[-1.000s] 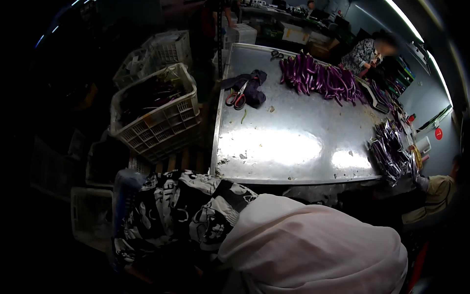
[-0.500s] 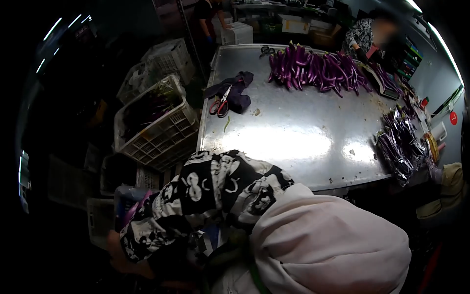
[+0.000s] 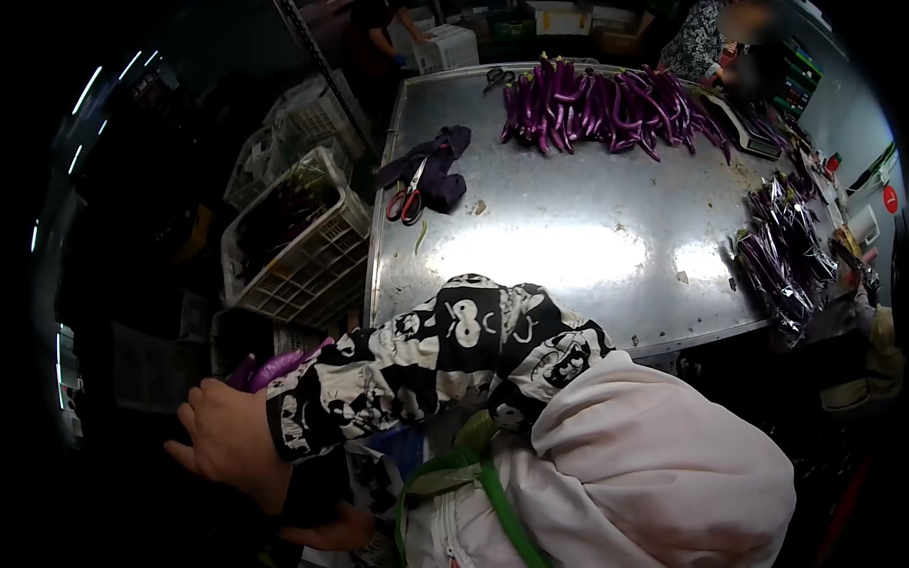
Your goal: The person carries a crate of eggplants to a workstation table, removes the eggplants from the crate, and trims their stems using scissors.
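My right hand [image 3: 232,440], at the end of a black-and-white patterned sleeve, reaches low to the left of the table. Its back faces me, with the fingers bent and the thumb showing. Purple eggplants [image 3: 279,366] stick out behind the hand and wrist; it appears to grip them, though the palm side is hidden. Lower and nearer my body, my left hand [image 3: 343,528] is dim and smeared, its fingers unclear. A white crate [image 3: 303,275] with eggplants inside stands just beyond the right forearm.
The metal table [image 3: 549,213] bears an eggplant pile [image 3: 606,109], red-handled scissors [image 3: 407,199], a dark cloth [image 3: 440,170], a scale [image 3: 748,128] and plastic-wrapped eggplants [image 3: 781,260]. Co-workers [image 3: 696,43] stand beyond it. Another white crate [image 3: 445,47] is at the back.
My right hand has risen into clearer view, and the purple eggplants beside it show higher up. The table has shifted slightly up and left in view.
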Demonstrator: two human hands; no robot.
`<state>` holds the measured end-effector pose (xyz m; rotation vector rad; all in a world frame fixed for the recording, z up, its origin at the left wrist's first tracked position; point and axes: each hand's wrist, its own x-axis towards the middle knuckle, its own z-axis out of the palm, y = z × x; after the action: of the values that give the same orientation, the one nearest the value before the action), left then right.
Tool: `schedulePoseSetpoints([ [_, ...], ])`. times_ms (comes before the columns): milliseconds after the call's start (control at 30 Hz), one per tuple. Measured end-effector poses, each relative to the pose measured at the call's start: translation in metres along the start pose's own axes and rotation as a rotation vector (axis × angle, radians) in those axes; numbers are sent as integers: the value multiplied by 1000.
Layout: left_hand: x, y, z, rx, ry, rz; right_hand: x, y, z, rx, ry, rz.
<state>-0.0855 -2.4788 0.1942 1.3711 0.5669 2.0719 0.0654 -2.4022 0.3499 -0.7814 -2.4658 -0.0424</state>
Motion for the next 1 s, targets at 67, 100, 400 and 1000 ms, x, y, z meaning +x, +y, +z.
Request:
schedulePoseSetpoints([
  [67, 9, -2, 5, 10, -50, -29, -12, 7, -19, 7, 62, 46],
  [100, 12, -8, 8, 43, -54, -20, -16, 9, -25, 11, 120, 92],
  [400, -24, -79, 78, 268, -356, 27, -124, 66, -81, -60, 310, 252],
  [1000, -243, -187, 286, -270, -1196, -1183, -441, 155, -139, 22, -535, 1263],
])
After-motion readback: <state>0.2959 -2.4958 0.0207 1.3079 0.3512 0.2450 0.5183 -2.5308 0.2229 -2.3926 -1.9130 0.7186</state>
